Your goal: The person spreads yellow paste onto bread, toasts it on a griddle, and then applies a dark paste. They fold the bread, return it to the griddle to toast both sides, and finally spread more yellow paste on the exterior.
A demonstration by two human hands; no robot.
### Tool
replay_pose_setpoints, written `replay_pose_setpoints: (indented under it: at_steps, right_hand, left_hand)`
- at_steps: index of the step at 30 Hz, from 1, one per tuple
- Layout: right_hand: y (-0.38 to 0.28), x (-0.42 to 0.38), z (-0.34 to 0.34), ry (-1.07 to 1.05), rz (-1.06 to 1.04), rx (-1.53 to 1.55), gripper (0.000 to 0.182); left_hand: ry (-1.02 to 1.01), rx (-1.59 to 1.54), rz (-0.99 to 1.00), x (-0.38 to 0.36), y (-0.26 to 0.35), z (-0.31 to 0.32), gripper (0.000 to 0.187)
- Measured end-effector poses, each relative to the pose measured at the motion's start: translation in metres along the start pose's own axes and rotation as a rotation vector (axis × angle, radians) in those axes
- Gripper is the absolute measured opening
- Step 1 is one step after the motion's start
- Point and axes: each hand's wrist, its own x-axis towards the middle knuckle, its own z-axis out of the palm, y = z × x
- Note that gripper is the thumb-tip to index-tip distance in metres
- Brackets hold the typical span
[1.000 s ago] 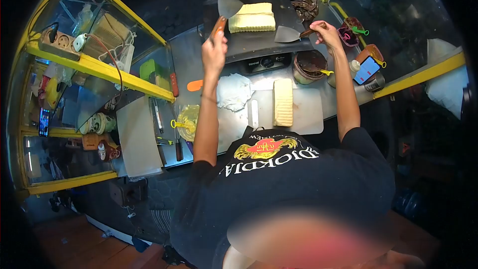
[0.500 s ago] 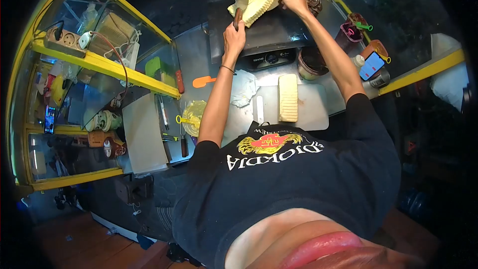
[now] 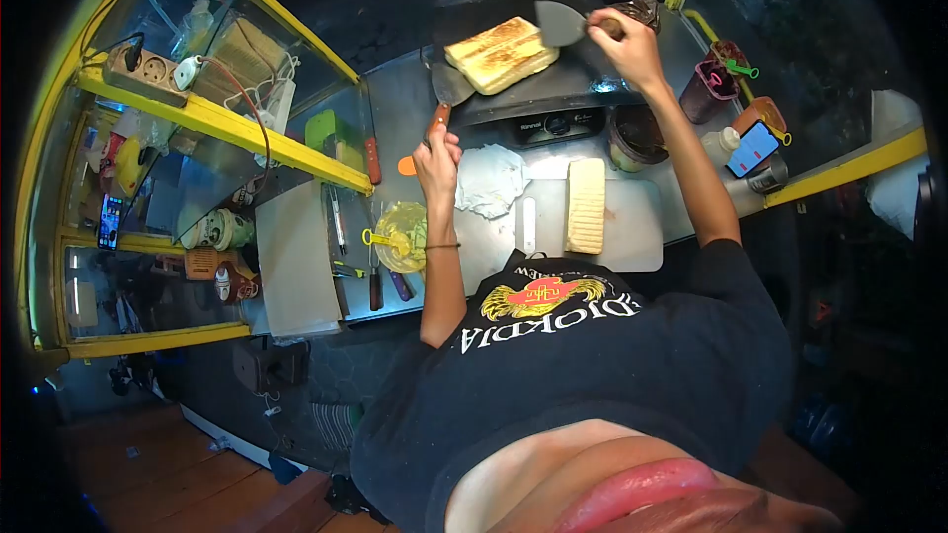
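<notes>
A block of bread [image 3: 502,54] with a browned top lies on the dark griddle [image 3: 583,84]. My left hand [image 3: 437,160] is closed on the wooden handle of a spatula [image 3: 452,87], whose blade is beside the bread's left end. In my right hand [image 3: 629,47] is the handle of a second spatula [image 3: 561,24], its wide metal blade at the bread's upper right. Nearer my body, a pale, uncooked-looking bread block [image 3: 586,205] rests on a white cutting board [image 3: 632,227].
Left of the board are a crumpled white plastic bag [image 3: 491,181] and a tub of yellow spread [image 3: 400,237]. A dark container [image 3: 637,138] stands right of the griddle's control panel, with a phone [image 3: 752,148] farther right. Yellow-framed glass shelving [image 3: 227,133] borders the left.
The bread on the griddle has turned over, from a pale, ridged face to a browned one. My left hand has moved down and left, and my right hand down and right, both still holding spatulas.
</notes>
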Motion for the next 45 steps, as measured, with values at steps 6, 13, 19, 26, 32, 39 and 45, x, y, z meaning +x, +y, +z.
replay_pose_setpoints:
  at_steps: [6, 13, 19, 26, 32, 39, 45]
  right_hand:
    - [0.052, -0.043, -0.044, 0.282, 0.322, 0.401, 0.013]
    - [0.046, -0.088, -0.048, 0.316, 0.616, 0.476, 0.012]
    - [0.039, -0.081, 0.011, 0.322, 0.614, 0.559, 0.013]
    - [-0.003, -0.018, -0.007, 0.159, 0.305, 0.034, 0.014]
    - [-0.019, -0.023, -0.049, 0.165, 0.099, 0.111, 0.009]
    - [0.007, -0.063, -0.008, 0.185, 0.132, -0.083, 0.015]
    - [0.004, -0.057, -0.001, 0.154, 0.042, -0.287, 0.022]
  left_hand:
    - [-0.001, 0.111, 0.097, 0.004, 0.024, -0.016, 0.046]
    - [-0.048, 0.180, 0.253, 0.088, 0.008, 0.044, 0.044]
    - [-0.205, 0.536, 0.330, 0.083, 0.022, 0.053, 0.043]
    - [-0.387, 0.300, 0.130, 0.049, 0.038, 0.022, 0.043]
    - [-0.268, 0.370, 0.142, 0.027, 0.038, 0.027, 0.043]
    - [-0.324, 0.646, 0.256, 0.006, 0.036, 0.072, 0.043]
    - [-0.337, 0.576, 0.301, 0.016, 0.022, 0.120, 0.044]
